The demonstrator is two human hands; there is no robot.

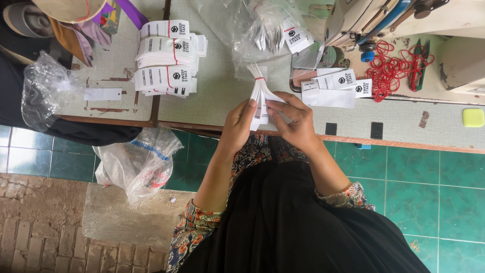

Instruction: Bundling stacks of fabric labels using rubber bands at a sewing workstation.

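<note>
White tag bundle [258,96], red band. Stacked tags [166,58]: white, black marks, red bands. Loose rubber bands [396,68] red. Worktop [217,96] pale grey-green, brown edge. Floor tiles [444,197] teal. Sleeves [194,222] orange-navy floral; skirt [293,227] black. Yellow pad [473,117].

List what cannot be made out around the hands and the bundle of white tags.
- Lower part of the tag bundle, head view: covered by the left hand and right hand.
- Contents of the clear bag: blurred by glare.
- Sewing machine: cut off by the top edge.
</note>
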